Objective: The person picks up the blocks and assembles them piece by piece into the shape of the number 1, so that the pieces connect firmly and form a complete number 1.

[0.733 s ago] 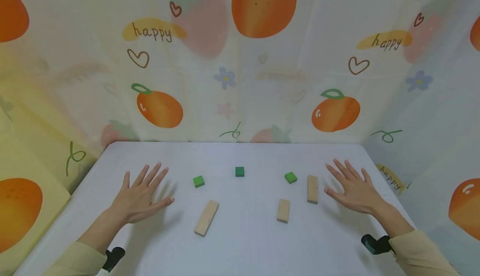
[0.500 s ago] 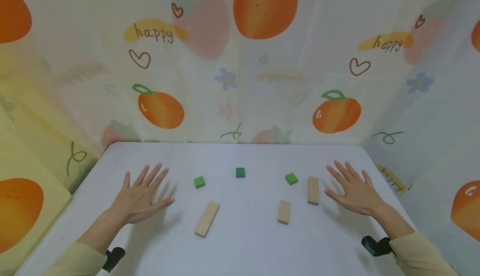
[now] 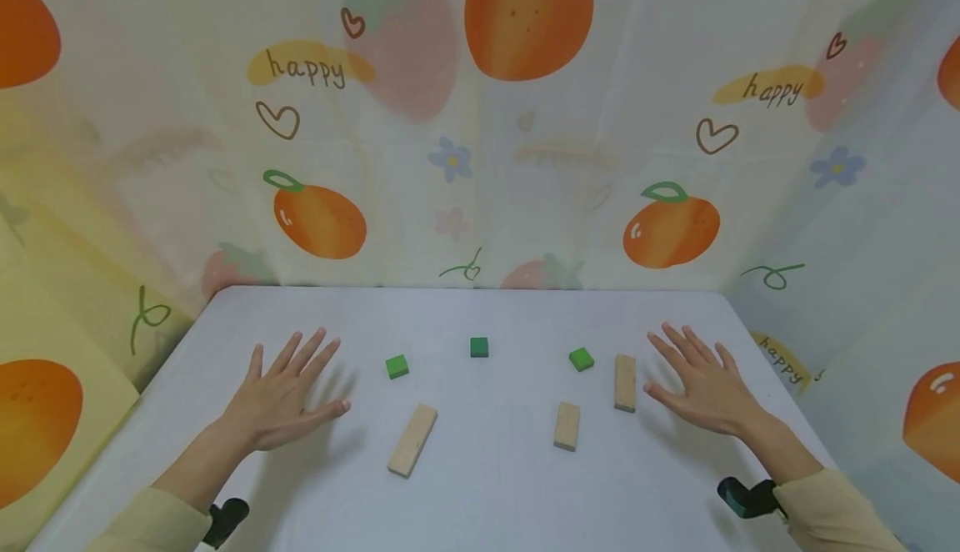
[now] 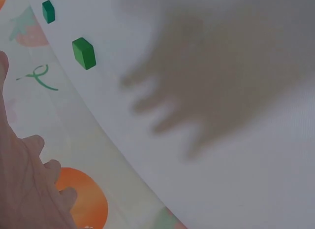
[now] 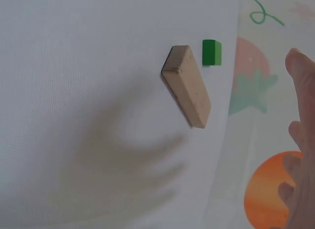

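My left hand point(image 3: 281, 398) hovers over the table's left side, fingers spread, holding nothing. Its nearest thing is a light green block point(image 3: 397, 366), with a long plain wooden block point(image 3: 412, 441) lying slantwise nearer me. On the right side my right hand point(image 3: 705, 389) also hangs above the table with spread fingers and nothing in it. Just left of its thumb lies another wooden block point(image 3: 625, 383), seen close up in the right wrist view. Beside that block is a second light green block point(image 3: 581, 358), and a shorter wooden block point(image 3: 567, 426) lies nearer me.
A darker green block point(image 3: 479, 347) sits at the back middle of the white table point(image 3: 487, 502). Behind the table's far edge hangs a fruit-printed curtain point(image 3: 540, 202), which also closes in both sides. Both hands cast shadows on the tabletop.
My right hand has shifted very slightly left. The left hand stays nearly where it was, and the blocks lie as before.
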The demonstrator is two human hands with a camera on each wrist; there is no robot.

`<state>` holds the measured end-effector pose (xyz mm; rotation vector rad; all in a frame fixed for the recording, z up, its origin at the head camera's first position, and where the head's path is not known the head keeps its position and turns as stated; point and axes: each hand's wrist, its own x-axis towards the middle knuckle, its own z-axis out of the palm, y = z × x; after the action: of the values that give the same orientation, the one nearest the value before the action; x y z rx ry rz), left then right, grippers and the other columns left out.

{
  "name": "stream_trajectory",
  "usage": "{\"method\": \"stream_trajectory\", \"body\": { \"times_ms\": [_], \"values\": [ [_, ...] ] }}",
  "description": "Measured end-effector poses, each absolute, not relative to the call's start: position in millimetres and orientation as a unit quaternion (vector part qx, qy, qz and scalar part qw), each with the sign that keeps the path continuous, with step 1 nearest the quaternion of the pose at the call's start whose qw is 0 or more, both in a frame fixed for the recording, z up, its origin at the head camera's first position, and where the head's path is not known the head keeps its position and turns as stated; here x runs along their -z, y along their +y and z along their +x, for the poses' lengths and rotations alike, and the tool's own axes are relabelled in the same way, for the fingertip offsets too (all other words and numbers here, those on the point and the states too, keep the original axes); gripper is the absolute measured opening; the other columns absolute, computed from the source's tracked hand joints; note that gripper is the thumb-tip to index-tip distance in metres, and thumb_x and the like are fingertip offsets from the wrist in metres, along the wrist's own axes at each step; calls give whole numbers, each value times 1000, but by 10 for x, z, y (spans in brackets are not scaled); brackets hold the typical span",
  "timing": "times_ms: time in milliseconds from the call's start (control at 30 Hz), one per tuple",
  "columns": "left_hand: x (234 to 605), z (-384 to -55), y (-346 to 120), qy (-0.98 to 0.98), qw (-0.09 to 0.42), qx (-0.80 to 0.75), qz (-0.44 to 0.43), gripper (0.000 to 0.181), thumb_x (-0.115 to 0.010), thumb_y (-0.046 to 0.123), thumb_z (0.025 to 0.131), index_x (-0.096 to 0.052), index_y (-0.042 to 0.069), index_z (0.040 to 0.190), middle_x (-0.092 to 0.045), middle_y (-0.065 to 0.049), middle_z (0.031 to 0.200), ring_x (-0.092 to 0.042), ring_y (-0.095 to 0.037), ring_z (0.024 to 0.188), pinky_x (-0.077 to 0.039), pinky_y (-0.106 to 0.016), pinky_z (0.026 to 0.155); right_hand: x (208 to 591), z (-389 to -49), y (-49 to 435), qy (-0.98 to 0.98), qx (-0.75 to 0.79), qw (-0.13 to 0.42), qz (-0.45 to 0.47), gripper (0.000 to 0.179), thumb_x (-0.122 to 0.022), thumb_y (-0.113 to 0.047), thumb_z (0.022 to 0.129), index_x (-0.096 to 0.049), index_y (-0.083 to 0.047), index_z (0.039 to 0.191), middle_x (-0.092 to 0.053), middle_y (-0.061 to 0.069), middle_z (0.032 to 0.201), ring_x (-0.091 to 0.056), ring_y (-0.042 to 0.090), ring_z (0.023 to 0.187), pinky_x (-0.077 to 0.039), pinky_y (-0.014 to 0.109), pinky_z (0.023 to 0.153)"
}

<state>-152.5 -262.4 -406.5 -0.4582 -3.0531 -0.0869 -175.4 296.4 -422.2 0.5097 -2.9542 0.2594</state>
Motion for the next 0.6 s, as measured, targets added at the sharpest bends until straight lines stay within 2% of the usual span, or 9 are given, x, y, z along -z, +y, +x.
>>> {"method": "stream_trajectory", "body": {
  "times_ms": [600],
  "values": [
    [4130,-1461,-2466,-983,29,86,-159,87,-54,65,78,-27,17,145,-21,-8,152,-18,-37,137,-8,-67,100,4295,-1732,2730,-961,-103,130,222,73,-71,-34,75,-40,-11,137,-40,15,140,-34,39,126,-30,63,92]
  ]
}}
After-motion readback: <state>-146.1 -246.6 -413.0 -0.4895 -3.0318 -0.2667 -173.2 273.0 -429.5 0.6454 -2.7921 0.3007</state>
